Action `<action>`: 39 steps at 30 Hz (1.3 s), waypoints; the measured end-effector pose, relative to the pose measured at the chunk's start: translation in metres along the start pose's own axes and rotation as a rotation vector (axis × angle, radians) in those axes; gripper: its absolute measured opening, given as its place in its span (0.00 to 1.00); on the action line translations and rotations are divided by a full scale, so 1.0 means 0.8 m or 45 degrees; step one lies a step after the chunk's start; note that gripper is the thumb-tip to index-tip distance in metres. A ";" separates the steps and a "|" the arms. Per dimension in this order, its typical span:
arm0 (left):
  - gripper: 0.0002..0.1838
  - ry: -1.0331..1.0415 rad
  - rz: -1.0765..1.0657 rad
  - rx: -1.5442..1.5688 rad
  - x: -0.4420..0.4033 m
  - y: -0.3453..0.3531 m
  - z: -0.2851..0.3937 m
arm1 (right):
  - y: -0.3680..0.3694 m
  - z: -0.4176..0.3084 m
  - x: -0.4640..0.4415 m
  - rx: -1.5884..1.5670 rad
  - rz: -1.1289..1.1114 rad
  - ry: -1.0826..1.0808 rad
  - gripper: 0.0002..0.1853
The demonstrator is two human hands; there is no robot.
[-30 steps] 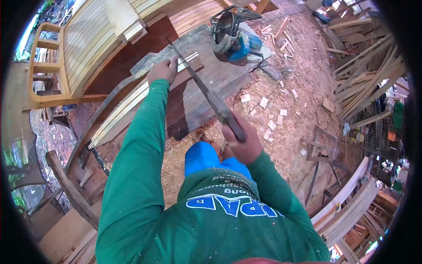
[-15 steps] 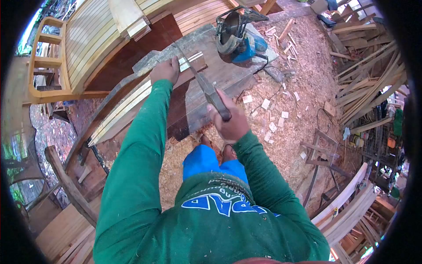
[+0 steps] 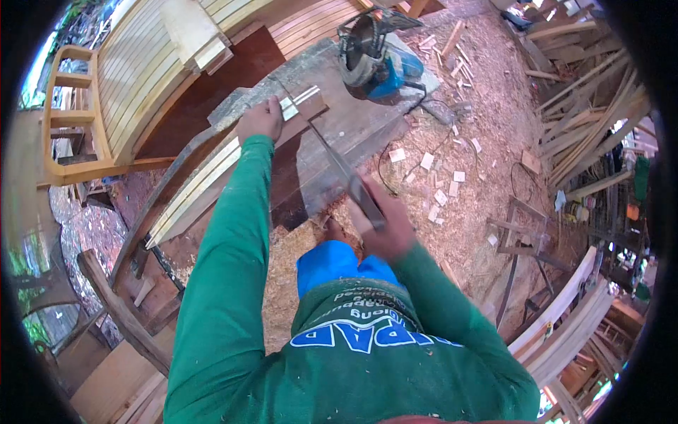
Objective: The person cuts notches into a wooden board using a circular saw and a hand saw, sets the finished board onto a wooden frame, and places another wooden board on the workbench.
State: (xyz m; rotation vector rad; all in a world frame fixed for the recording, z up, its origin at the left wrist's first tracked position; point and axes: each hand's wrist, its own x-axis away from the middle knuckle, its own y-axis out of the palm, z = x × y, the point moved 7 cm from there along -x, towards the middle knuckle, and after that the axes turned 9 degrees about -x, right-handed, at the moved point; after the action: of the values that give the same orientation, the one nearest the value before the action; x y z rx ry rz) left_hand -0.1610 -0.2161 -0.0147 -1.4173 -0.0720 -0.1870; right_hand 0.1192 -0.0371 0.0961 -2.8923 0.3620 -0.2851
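Note:
My right hand (image 3: 392,225) is wrapped around the dark handle of a handsaw (image 3: 335,158). The saw's narrow blade runs up and left across a pale grooved wooden strip (image 3: 201,182) near the strip's far end. Close to the blade, on its left side, my left hand (image 3: 259,120) grips this strip and holds it against the worktable (image 3: 339,138). My left fingertips are partly hidden. A short end of the strip shows to the right of the blade.
A blue circular saw (image 3: 387,74) rests at the table's far right corner. Wood shavings and small offcuts (image 3: 426,161) cover the ground. A curved slatted wooden piece (image 3: 141,71) stands at the back left, with stacked lumber (image 3: 593,113) on the right.
My right hand has drawn the handsaw back toward my body, down and to the right. My left hand stays on the strip, and the view has shifted slightly.

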 end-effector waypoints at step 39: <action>0.33 0.011 0.181 -0.103 0.001 -0.002 0.009 | -0.029 0.043 -0.006 -0.207 -0.231 0.122 0.38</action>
State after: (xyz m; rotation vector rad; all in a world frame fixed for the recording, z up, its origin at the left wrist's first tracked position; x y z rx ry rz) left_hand -0.1605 -0.2093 -0.0120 -1.4959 0.0441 -0.0792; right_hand 0.1274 -0.0079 0.0675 -3.0846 0.1437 -0.4446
